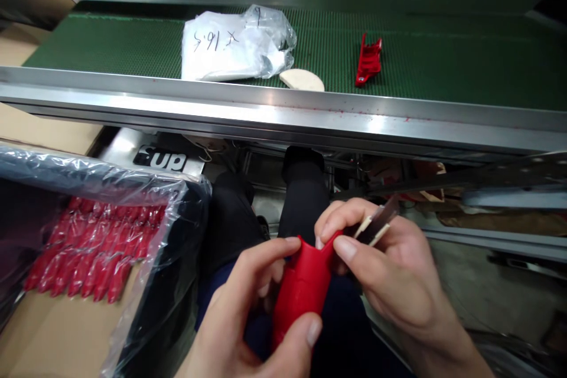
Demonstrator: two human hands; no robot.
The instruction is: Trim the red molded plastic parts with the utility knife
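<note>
Low in the frame, over the person's dark-clad lap: left hand (pixel 248 313) wrapped around a red plastic part (pixel 301 289), thumb across its lower end, fingers curled behind the upper body. The part stands roughly upright, its forked top edge pointing toward the conveyor.

Right hand (pixel 390 271) closed too. Thumb and forefinger pinch the upper rim of the red plastic part, while a small flat blade (pixel 376 224) with a pale handle is tucked between the fingers, tip angled up and to the right. Blade edge sits just beside the part's top; whether it touches, cannot tell.

Both hands meet at the part, so there is little free room between them. Open space lies between hands and the steel front rail (pixel 283 112) of the conveyor, which runs across the whole view above the knees.

On the green belt (pixel 443 59), beyond the rail: a crumpled clear bag (pixel 239 44) with handwriting on it, a pale half-round piece (pixel 302 80) right at the near belt edge, and a second red piece (pixel 367 60) lying well apart to the right. Bare belt on either side of them.

At left, a cardboard box lined with clear film (pixel 146 248), its near corner close to the left wrist. Rows of red parts (pixel 93 248) lie packed at its far end; bare cardboard floor nearer.
</note>
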